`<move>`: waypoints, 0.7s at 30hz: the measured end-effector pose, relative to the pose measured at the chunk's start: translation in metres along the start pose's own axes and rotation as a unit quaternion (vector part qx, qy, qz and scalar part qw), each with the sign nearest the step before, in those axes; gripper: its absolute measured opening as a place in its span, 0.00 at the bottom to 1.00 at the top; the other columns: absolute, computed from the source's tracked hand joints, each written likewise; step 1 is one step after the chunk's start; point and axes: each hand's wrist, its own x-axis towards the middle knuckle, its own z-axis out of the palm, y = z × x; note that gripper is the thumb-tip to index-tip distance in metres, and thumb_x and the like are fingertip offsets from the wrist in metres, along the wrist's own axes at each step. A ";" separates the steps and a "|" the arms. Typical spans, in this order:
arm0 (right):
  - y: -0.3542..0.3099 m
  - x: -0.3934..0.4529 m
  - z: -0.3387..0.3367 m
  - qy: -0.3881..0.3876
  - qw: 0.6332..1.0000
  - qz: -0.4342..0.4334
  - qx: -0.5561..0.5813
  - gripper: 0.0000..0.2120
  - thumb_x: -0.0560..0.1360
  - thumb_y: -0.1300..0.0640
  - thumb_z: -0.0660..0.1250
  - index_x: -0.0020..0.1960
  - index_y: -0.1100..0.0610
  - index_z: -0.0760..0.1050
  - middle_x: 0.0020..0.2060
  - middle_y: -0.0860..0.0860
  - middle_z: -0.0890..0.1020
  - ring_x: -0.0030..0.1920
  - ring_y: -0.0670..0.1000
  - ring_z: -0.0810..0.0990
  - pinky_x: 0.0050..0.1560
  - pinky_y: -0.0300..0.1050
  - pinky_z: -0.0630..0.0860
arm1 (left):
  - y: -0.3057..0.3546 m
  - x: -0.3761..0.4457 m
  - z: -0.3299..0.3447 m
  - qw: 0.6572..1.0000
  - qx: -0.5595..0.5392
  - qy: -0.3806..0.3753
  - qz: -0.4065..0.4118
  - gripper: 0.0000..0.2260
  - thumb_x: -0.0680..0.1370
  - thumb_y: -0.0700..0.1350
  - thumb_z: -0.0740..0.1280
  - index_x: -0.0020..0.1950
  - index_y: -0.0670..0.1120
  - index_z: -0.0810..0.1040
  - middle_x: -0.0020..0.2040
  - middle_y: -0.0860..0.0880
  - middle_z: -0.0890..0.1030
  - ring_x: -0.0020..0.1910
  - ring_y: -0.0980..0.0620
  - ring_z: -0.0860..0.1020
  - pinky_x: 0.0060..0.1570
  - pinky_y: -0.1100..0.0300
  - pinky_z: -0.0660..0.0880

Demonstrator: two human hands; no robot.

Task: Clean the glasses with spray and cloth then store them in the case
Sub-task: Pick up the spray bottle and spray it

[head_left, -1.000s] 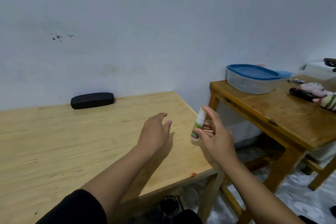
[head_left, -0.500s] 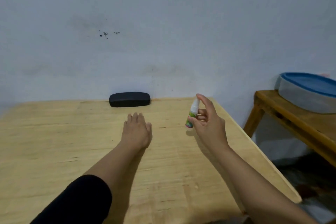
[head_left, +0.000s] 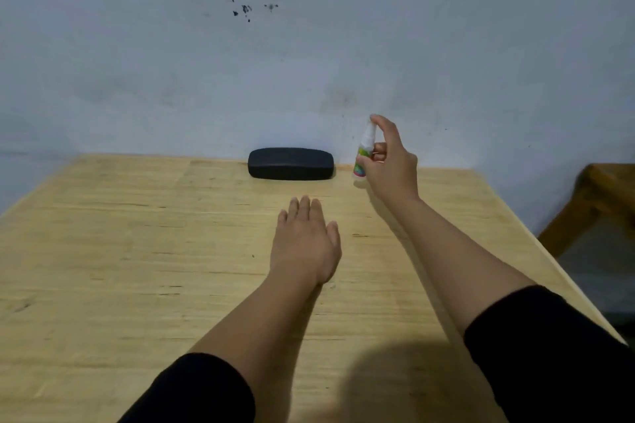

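A closed black glasses case (head_left: 290, 163) lies at the back of the light wooden table (head_left: 137, 268), against the wall. My right hand (head_left: 390, 165) grips a small white spray bottle (head_left: 363, 156) with a green label, upright, just right of the case and close to the tabletop. The index finger lies over the bottle's top. My left hand (head_left: 304, 242) hovers flat with straight fingers over the table, a little in front of the case, holding nothing. No glasses or cloth are in view.
A blue-grey wall rises right behind the table. A darker wooden table (head_left: 604, 196) shows at the right edge, with a gap of floor between the two. The light table's right edge runs diagonally down to the right.
The view has swung left and closer to the light table. My right hand has carried the bottle toward the back, beside the case. My left hand has reached forward toward the case.
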 end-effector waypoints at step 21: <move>0.033 0.034 0.032 -0.015 0.999 -0.040 -0.024 0.36 0.74 0.66 0.65 0.71 0.38 0.56 0.49 0.52 0.75 0.46 0.50 0.79 0.41 0.37 0.77 | 0.000 -0.004 0.000 1.000 -0.007 0.004 0.001 0.26 0.80 0.53 0.45 0.75 0.42 0.48 0.77 0.43 0.51 0.76 0.47 0.47 0.74 0.51 0.46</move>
